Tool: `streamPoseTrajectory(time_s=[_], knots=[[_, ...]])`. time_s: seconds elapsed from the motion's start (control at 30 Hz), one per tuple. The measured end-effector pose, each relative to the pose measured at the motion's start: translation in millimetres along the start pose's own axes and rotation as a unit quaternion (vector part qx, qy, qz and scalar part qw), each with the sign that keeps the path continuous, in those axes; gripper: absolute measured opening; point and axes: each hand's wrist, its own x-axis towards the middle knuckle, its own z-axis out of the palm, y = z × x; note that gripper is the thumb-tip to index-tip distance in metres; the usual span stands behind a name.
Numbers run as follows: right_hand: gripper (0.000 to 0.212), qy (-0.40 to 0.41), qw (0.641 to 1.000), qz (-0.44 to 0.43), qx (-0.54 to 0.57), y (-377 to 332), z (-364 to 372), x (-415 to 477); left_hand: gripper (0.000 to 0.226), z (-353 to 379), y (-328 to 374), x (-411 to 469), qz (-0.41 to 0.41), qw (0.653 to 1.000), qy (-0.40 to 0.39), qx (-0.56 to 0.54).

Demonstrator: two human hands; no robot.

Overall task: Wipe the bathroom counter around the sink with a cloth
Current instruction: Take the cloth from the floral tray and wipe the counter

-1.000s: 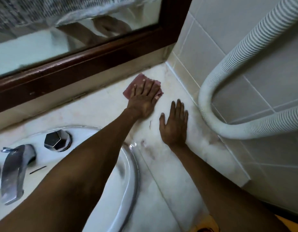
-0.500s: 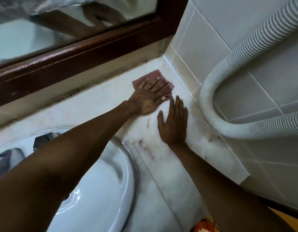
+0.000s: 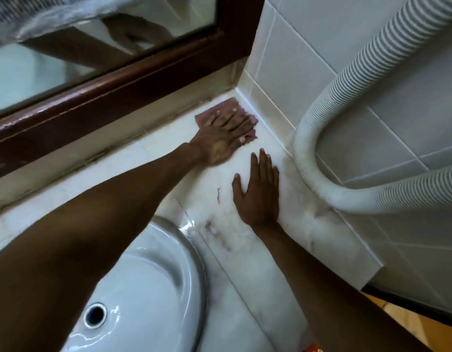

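Observation:
A pink cloth [image 3: 228, 105] lies flat on the white marble counter [image 3: 268, 265], pushed into the back right corner where the mirror wall meets the tiled wall. My left hand [image 3: 223, 137] reaches across the sink and presses down on the cloth, fingers spread over it. My right hand [image 3: 258, 194] rests palm down on the bare counter just in front of the cloth, holding nothing. The white oval sink [image 3: 153, 283] sits at the lower left, partly hidden by my left forearm. Reddish marks [image 3: 218, 194] show on the marble between the sink and my right hand.
A ribbed white hose [image 3: 318, 107] loops down the tiled wall [image 3: 308, 47] and touches the counter's right edge. A dark wooden mirror frame [image 3: 105, 100] runs along the back. The sink's drain hole [image 3: 95, 315] is visible. The counter ends at the lower right.
My left hand has slid the cloth back and to the right into the corner. The view has shifted, so the faucet is out of sight. My right hand stays in place.

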Motion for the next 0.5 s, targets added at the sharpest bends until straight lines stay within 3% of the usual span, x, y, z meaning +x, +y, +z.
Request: streamPoseTrajectory(time_s=[0.1,0.23,0.3,0.4,0.5], knots=[[0.062,-0.008,1.000,-0.003,0.019,4,0,0,0.055,-7,-20,-8,0.048,0.999,-0.014,0.023],[0.060,-0.032,0.999,-0.038,0.022,21,-6,-8,0.057,-11,-4,11,-0.121,0.992,0.027,0.007],[0.058,-0.045,0.997,-0.058,0.017,33,-14,-24,0.058,1,33,6,-0.145,0.989,0.032,-0.018],[0.056,-0.058,0.996,-0.069,0.011,49,-27,-50,0.056,29,77,-32,-0.059,0.998,0.035,0.006],[0.054,-0.052,0.996,-0.074,0.007,63,-36,-70,0.054,38,58,-67,0.048,0.997,0.010,0.054]])
